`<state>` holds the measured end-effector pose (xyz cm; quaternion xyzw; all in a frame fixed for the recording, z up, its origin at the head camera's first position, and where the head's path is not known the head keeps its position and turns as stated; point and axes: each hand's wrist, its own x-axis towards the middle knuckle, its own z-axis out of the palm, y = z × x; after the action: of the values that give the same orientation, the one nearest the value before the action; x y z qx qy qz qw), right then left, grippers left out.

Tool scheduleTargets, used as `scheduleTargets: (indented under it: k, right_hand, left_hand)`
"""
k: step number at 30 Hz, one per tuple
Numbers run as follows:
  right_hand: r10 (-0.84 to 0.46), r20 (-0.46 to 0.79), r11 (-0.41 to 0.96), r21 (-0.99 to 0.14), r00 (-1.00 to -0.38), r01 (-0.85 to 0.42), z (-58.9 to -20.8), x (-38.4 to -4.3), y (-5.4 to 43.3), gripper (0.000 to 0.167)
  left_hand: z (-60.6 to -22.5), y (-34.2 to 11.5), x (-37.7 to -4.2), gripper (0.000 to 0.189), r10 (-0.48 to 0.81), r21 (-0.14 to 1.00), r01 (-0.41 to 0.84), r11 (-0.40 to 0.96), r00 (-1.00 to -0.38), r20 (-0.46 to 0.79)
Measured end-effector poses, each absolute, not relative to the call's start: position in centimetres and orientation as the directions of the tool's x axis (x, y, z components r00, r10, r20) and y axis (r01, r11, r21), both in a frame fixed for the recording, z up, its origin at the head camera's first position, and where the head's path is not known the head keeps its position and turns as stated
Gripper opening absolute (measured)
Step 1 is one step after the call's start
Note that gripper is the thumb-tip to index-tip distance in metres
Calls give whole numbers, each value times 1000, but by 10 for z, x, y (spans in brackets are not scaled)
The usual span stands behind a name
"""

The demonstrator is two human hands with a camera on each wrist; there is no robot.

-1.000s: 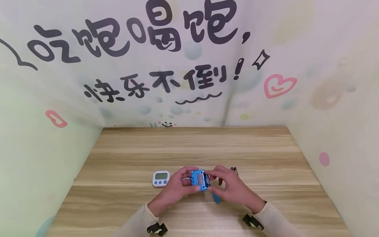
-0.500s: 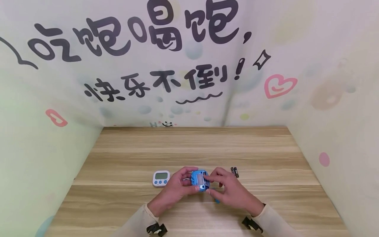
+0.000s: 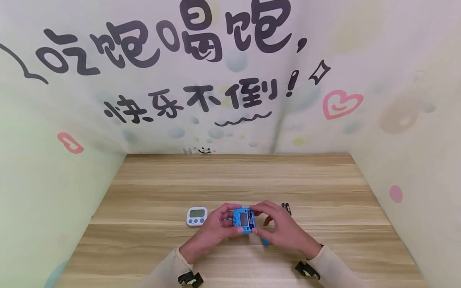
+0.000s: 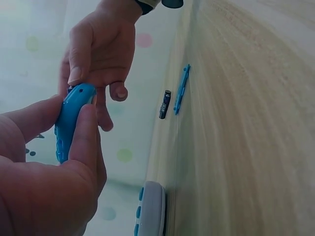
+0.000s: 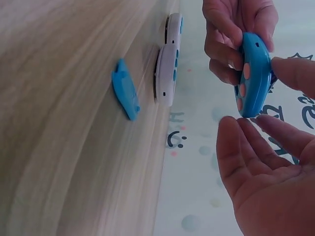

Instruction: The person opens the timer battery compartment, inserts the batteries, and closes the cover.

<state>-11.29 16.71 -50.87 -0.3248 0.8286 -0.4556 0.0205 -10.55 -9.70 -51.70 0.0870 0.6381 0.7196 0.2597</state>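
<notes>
While the left hand (image 3: 215, 226) is gripping the blue device (image 3: 243, 219) by its left side, the right hand (image 3: 282, 226) is pinching its right edge, index finger at the far corner and thumb at the near one. Half a second ago that index finger was lying over the open compartment (image 3: 251, 220); now it is leaving the dark battery inside showing more plainly. Held above the table (image 3: 173, 180), the device is staying in nearly the same place, its central panel now looking darker. Beneath the right hand, the blue cover (image 3: 265, 242) is showing more than before. Just beyond that hand, two loose batteries (image 3: 286, 209) are lying side by side, now partly hidden again. Left of the left hand, a white timer (image 3: 197, 217) is resting unmoved; the right wrist view is showing two white cases (image 5: 167, 76).
</notes>
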Motion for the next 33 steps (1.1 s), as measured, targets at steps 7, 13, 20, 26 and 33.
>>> scheduleTargets:
  k: [7, 13, 20, 26, 33]
  right_hand:
    - [-594, 143, 326, -857, -792, -399, -512, -114, 164, 60]
    - [-573, 122, 214, -932, -810, -292, -516, -113, 161, 55]
    - [-557, 104, 155, -962, -824, -226, -515, -110, 158, 48]
    - [-557, 86, 196, -953, -826, -231, -513, -110, 160, 40]
    - [-556, 10, 299, -930, -831, -212, -507, -113, 162, 46]
  left_hand:
    - [-518, -96, -102, 66, 502, 969, -245, -41, -843, -192]
    - [-516, -94, -99, 66, 496, 969, -241, -43, -847, -189]
    - [-516, -93, -96, 64, 474, 980, -196, -12, -864, -167]
    - [-516, -91, -96, 61, 479, 985, -170, -10, -866, -145]
    - [-518, -91, -97, 61, 464, 982, -187, -6, -871, -164]
